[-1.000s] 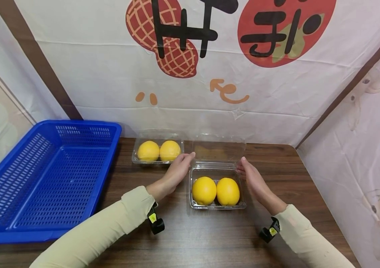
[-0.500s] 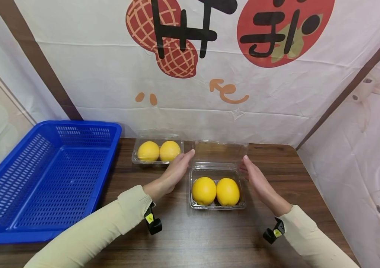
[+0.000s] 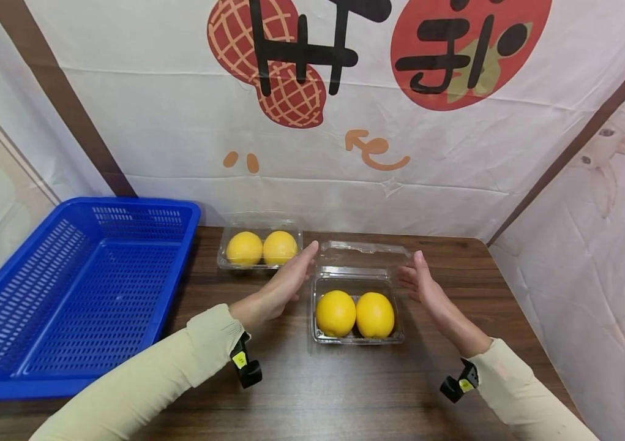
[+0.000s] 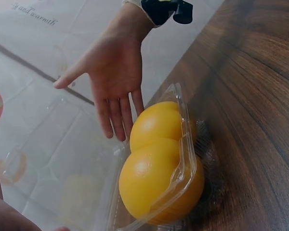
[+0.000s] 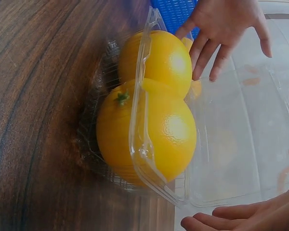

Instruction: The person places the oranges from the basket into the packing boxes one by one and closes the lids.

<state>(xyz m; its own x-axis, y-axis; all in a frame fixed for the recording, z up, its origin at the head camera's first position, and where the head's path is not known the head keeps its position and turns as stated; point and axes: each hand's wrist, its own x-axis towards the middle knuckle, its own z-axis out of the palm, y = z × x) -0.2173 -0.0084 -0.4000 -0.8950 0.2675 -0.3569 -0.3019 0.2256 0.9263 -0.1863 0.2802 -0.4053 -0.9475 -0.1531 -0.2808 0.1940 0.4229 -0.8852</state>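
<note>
Two yellow-orange oranges [image 3: 356,314] sit side by side in a clear plastic clamshell box [image 3: 357,340], whose see-through lid [image 3: 366,247] is raised and leans back behind it. At the lid's left side is my left hand [image 3: 284,283], fingers straight and nothing in its grip. Opposite, my right hand [image 3: 428,295] stands beside the lid's right side, its fingers extended and spread slightly. The left wrist view shows the right palm [image 4: 116,67] bare; the right wrist view shows the left palm [image 5: 226,24] bare too.
Behind my left hand, a second clear clamshell box [image 3: 259,267] holds two more oranges, its lid down. A large blue plastic basket [image 3: 108,294] stands at the left of the wooden table [image 3: 345,398]. A printed cloth [image 3: 180,122] hangs along the back.
The lid has tipped farther back, away from the box. My hands have spread apart, the right one moving rightward and the left one slightly leftward. The oranges have stayed put.
</note>
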